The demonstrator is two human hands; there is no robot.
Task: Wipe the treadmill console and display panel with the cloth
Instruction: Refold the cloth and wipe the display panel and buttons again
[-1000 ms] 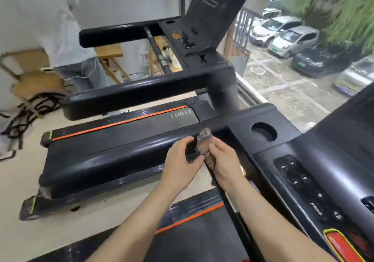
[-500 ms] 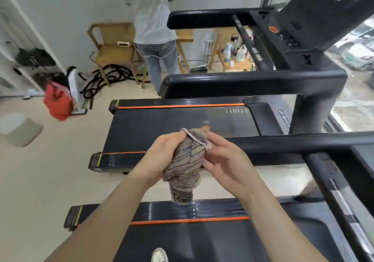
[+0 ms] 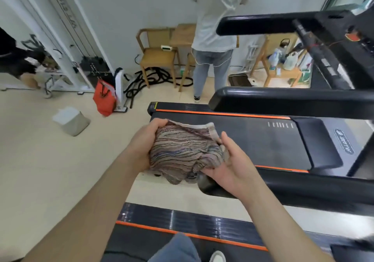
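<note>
Since the last frame the cloth (image 3: 182, 150) has opened from a hanging roll to a wider bunch. My left hand (image 3: 145, 140) and right hand (image 3: 228, 166) grip its two sides in mid-air above the handrail (image 3: 283, 186). I'm not wiping right now. My console is out of frame, so I can't judge progress. My fingertips are hidden under the cloth.

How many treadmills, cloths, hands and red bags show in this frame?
Treadmills: 2, near treadmill, far treadmill
Cloth: 1
Hands: 2, left hand, right hand
Red bag: 1
Total: 6
</note>
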